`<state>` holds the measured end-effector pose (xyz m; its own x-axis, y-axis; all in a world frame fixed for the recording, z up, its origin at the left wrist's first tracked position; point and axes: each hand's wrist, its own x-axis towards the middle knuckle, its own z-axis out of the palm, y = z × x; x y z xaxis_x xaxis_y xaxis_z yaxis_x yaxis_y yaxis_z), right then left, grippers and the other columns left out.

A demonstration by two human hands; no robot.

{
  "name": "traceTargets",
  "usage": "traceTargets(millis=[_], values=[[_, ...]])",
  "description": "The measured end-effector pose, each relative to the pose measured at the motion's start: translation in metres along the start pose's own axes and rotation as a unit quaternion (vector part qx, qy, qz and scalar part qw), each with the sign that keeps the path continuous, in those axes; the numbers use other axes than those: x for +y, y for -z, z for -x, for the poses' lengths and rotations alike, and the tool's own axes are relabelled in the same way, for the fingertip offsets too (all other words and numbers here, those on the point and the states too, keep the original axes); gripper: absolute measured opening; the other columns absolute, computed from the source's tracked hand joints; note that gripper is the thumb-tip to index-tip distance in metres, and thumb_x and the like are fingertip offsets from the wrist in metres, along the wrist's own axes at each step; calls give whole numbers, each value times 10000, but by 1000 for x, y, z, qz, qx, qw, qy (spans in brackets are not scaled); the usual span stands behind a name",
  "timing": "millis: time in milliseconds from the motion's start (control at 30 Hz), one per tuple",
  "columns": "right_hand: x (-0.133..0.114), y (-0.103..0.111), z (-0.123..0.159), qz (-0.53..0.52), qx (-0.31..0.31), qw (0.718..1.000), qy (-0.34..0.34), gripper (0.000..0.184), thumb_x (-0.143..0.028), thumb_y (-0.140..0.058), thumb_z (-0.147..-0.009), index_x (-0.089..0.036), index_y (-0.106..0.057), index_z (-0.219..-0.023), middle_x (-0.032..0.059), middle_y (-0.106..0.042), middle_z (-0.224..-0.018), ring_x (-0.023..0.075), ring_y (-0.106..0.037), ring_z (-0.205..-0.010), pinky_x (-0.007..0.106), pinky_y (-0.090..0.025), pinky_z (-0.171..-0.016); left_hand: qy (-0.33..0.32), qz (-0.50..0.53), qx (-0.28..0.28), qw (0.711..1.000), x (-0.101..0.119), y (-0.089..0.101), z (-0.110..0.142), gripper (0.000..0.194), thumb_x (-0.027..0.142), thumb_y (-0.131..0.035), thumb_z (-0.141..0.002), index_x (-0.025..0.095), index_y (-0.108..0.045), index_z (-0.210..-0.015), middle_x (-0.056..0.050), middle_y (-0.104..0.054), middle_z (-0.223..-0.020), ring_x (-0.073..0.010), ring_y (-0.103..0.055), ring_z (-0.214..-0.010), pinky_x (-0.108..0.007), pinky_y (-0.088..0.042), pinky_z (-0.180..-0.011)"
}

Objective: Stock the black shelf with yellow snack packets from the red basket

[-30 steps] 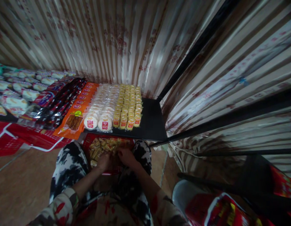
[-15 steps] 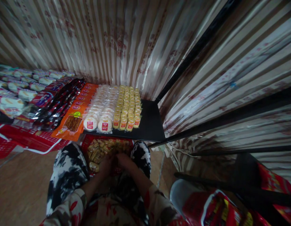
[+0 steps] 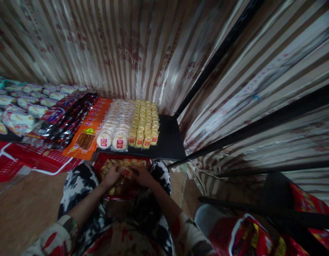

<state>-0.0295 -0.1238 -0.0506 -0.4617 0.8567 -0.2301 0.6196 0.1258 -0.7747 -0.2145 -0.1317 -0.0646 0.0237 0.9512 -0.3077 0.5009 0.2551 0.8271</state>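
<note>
Between my knees sits a red basket (image 3: 100, 159) full of small yellow wrapped snacks (image 3: 139, 162). My left hand (image 3: 113, 175) and my right hand (image 3: 141, 176) are over it, with fingers curled in toward each other. A wrapped snack with a reddish label (image 3: 127, 173) shows between the fingertips, gripped from both sides; dim light blurs its details. Just beyond the basket, on a black shelf (image 3: 168, 138), similar yellow packs (image 3: 144, 124) stand in tight rows. Clear-wrapped round white crackers (image 3: 119, 124) line up beside them on the left.
Farther left on the shelf lie an orange snack bag (image 3: 86, 133), dark red packets (image 3: 68, 115) and white packets (image 3: 19, 119). Red baskets (image 3: 44, 160) are below. Black bars (image 3: 249, 133) cross the striped curtain (image 3: 122, 46). Red bags (image 3: 249, 234) are at lower right.
Both hands have risen from low in the basket toward its middle and moved slightly apart. A reddish-labelled snack now shows between them. The view has shifted slightly.
</note>
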Motion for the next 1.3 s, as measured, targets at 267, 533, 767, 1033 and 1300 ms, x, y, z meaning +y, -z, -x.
traceTargets(millis=[267, 533, 767, 1033, 1300], values=[[6, 20, 13, -269, 95, 958, -27, 315, -287, -575, -745, -201, -597, -1048, 38, -697, -945, 176, -651, -841, 337, -521, -777, 26, 217, -21, 976, 47, -6, 4, 387, 500, -613, -651, 145, -596, -803, 9, -595, -638, -116, -533, -552, -217, -404, -508], [4, 57, 21, -355, 239, 902, -64, 464, -341, -690, -636, -169, -573, -1050, 46, -668, -887, 143, -621, -753, 299, -507, -731, 67, 364, -88, 925, 80, -26, 14, 473, 402, -763, -512, 138, -618, -876, -38, -682, -742, -144, -615, -648, -229, -450, -582], [6, 67, 31, -409, 279, 866, -65, 492, -343, -742, -581, -181, -568, -1011, 42, -669, -852, 153, -624, -749, 303, -506, -723, 76, 471, -19, 879, 99, -61, 10, 515, 390, -803, -481, 139, -572, -866, -32, -683, -720, -138, -628, -633, -251, -490, -622], [23, 72, 23, -388, 305, 870, -15, 375, -323, -632, -693, -201, -545, -1036, 35, -679, -886, 170, -643, -816, 300, -505, -763, 36, 436, -1, 899, 123, -92, -8, 369, 330, -729, -613, 155, -550, -883, -25, -659, -772, -117, -618, -643, -235, -500, -606], [37, 99, -3, -202, 366, 907, -51, 402, -317, -550, -745, -191, -553, -1127, 57, -655, -942, 180, -620, -809, 322, -523, -746, -5, 262, 98, 960, 113, -101, -26, 275, 238, -567, -725, 153, -567, -987, -56, -623, -898, -113, -587, -672, -224, -494, -579]])
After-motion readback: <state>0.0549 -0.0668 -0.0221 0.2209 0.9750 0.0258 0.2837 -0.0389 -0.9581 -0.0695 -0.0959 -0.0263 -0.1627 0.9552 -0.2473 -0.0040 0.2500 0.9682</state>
